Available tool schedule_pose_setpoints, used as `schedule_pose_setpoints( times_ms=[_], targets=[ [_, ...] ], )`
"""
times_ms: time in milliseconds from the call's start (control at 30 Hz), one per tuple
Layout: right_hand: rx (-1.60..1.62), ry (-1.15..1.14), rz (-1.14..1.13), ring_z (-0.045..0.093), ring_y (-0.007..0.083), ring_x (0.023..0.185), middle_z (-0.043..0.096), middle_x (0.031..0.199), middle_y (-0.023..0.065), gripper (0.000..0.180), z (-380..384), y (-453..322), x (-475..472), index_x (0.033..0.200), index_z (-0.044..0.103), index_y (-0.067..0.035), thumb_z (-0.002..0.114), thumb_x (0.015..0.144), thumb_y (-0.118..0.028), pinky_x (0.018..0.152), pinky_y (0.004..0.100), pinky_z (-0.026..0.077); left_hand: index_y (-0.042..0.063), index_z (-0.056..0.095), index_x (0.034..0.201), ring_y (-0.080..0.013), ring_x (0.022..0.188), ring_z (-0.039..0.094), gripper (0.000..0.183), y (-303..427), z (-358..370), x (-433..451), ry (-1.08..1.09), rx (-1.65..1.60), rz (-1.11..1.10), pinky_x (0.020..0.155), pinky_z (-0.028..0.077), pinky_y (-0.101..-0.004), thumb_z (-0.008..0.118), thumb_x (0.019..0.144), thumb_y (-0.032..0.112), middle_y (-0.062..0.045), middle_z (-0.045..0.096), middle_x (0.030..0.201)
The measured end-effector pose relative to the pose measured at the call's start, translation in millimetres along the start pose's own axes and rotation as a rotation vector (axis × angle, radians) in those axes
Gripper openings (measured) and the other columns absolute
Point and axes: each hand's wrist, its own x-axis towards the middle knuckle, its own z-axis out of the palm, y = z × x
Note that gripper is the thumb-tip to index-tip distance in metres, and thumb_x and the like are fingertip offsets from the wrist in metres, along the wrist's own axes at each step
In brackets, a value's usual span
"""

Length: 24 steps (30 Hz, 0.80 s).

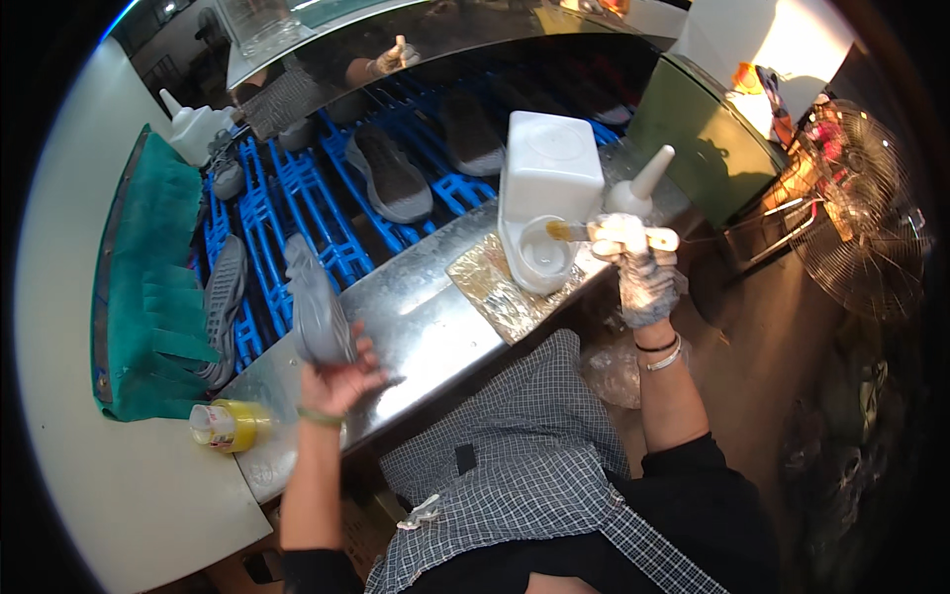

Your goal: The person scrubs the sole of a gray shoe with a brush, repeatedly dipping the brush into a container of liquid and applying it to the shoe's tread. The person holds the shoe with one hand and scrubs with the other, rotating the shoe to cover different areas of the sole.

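My bare left hand (343, 379) is at the heel end of a grey shoe (315, 308), which is on its side over the blue conveyor's near edge; whether the fingers grip it cannot be told. My gloved right hand (640, 271) holds a brush (571, 231) by its pale handle. The brush's yellowed bristles are over the round cup of a white plastic dispenser (553, 167), which stands on a wrapped pad (482, 282). Just behind the right hand is a white bottle with a conical nozzle (642, 182). Grey soles (390, 174) lie on the blue conveyor (297, 200).
A metal ledge (423, 319) runs along the conveyor. A yellow tape roll (241, 425) sits at its left end. A green strip curtain (148, 319) borders the conveyor's left side, with another white bottle (194, 130) behind. A green cabinet (690, 141) and floor fan (853, 208) stand at right.
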Motion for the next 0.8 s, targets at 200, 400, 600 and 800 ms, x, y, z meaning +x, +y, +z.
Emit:
schedule_pose_setpoints(
  times_ms=[200,400,600,800],
  targets=[
    [-0.209,-0.271,0.186,0.069,0.012,0.08,0.075,0.091,0.0078,0.03,5.6,5.5,18.8,0.101,0.073,0.002,0.066,0.098,-0.028,0.074,0.0266,0.055,0.002,0.039,0.149,-0.0578,0.147,0.004,0.096,-114.4,36.3,-73.0,0.007,-0.289,0.11,0.103,0.023,-0.0848,0.06,0.085,0.071,-0.023,0.025,0.159],
    [-0.205,-0.415,0.336,0.072,0.0153,0.081,0.074,0.091,0.0105,0.031,4.5,14.0,21.7,0.1,0.072,0.005,0.066,0.099,-0.025,0.074,0.028,0.058,0.017,0.019,0.159,-0.0556,0.144,0.017,0.099,-145.2,36.0,-93.2,0.022,-0.562,0.315,0.103,0.029,-0.0817,0.062,0.086,0.067,-0.02,0.022,0.16],
    [0.475,-0.015,0.563,0.071,0.0187,0.074,0.07,0.099,0.0147,0.026,-15.2,26.2,28.5,0.112,0.059,0.002,0.063,0.1,-0.021,0.066,0.0277,0.063,0.018,0.014,0.16,-0.0511,0.144,0.021,0.103,-155.5,26.4,-78.3,-0.196,-0.726,0.261,0.104,0.032,-0.0782,0.064,0.084,0.067,-0.019,0.013,0.162],
    [0.504,0.114,0.562,0.072,0.0212,0.067,0.07,0.095,0.0158,0.026,-16.5,25.0,27.2,0.107,0.059,0.002,0.063,0.1,-0.022,0.063,0.0293,0.062,0.019,0.012,0.161,-0.058,0.147,-0.002,0.107,-135.3,35.8,-67.7,-0.061,-0.519,0.298,0.104,0.017,-0.0863,0.065,0.083,0.068,-0.023,0.008,0.164]
  ],
)
